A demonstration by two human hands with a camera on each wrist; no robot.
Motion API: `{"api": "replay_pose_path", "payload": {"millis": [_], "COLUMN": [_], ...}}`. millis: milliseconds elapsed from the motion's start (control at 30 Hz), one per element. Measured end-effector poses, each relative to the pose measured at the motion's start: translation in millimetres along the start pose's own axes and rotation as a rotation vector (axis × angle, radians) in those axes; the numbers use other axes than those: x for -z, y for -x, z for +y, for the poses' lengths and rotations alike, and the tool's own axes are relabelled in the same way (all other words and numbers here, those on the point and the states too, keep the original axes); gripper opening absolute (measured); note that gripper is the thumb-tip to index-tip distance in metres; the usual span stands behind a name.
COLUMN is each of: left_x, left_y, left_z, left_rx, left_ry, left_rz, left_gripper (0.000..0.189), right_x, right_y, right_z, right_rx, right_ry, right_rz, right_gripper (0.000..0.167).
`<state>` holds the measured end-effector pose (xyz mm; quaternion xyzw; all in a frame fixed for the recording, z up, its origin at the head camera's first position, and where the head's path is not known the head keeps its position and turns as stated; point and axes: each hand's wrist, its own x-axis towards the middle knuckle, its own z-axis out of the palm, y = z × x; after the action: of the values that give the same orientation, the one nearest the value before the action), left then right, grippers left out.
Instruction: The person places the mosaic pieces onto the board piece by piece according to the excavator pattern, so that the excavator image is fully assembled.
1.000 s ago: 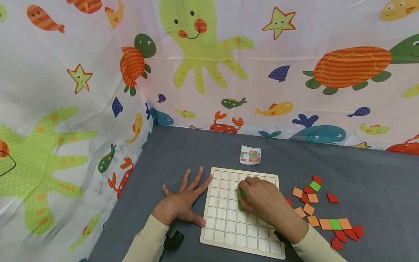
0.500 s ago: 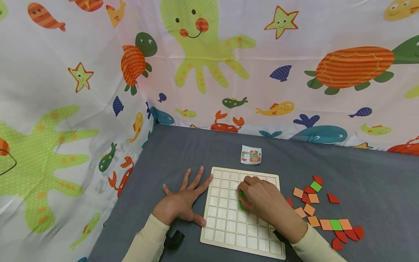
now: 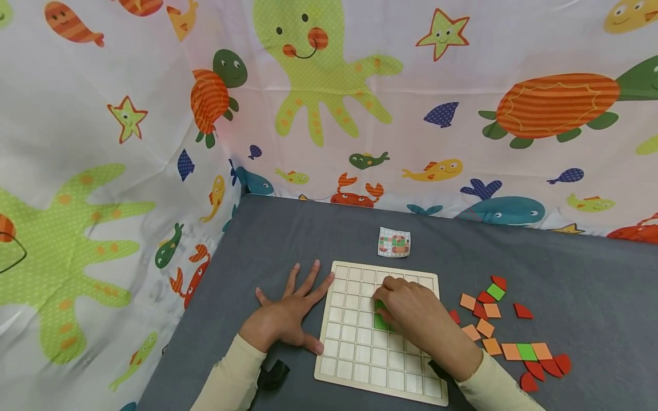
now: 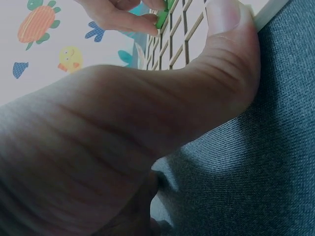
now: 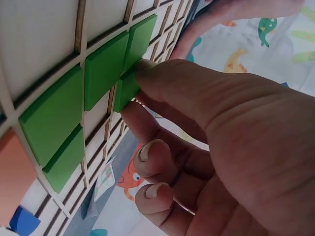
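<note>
A pale wooden grid board (image 3: pixel 349 338) lies on the dark grey cloth. Over its middle, my right hand (image 3: pixel 413 314) pinches a green square tile (image 5: pixel 128 92) between thumb and forefinger; that tile sits slightly askew at a cell. Several other green tiles (image 5: pixel 51 115) are on the grid beside it, mostly covered by the hand in the head view. My left hand (image 3: pixel 283 321) lies spread at the board's left side, its thumb (image 4: pixel 224 46) touching the rim and a fingertip at the upper edge.
Loose red quarter-round tiles (image 3: pixel 523 311), orange squares (image 3: pixel 492 346) and green squares (image 3: pixel 526 351) lie right of the board. Behind it is a small printed pattern card (image 3: pixel 394 243). An orange tile (image 5: pixel 14 174) and a blue piece (image 5: pixel 24 221) show in the right wrist view.
The fingers of my right hand have shifted slightly, and more green shows below them on the grid. My left hand stays where it was.
</note>
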<state>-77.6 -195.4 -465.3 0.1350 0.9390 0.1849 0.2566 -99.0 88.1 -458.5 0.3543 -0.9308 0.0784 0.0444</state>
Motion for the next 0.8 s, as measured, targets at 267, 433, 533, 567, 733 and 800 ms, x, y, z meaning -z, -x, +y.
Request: {"api": "replay_pose_path", "payload": {"millis": [267,433,533,567,733,800], "left_x": [-4.2,0.4,-0.4,-2.4,-11.7,-11.9], "left_y": [-3.1,-0.9,-2.4,-3.6,-9.7,-10.6], "left_z": [-6.0,-1.0,-1.8,-4.4,-14.8,-15.3], "left_rx": [-0.009,0.010,0.010,0.001,-0.020,-0.008], "left_ry": [-0.008,-0.012,-0.012,-0.016,-0.006,0.006], "left_rz": [0.008,-0.008,-0.013,-0.011,0.005,-0.004], "left_gripper": [0.142,0.140,0.140,0.141,0.144,0.144], "right_x": [1.2,1.1,1.2,1.3,1.4,1.4], "right_y": [0.6,1.0,1.6,2.0,4.0,4.5], "right_z": [1.0,1.5,1.3,1.3,1.1,1.3], "right_rx": [0.025,0.032,0.034,0.034,0.029,0.028], "right_ry": [-0.001,0.004,0.001,-0.002,-0.009,-0.010], "right_rz": [-0.013,-0.031,-0.031,-0.029,-0.021,-0.023], "right_gripper": [0.011,0.013,0.014,0.014,0.014,0.015]}}
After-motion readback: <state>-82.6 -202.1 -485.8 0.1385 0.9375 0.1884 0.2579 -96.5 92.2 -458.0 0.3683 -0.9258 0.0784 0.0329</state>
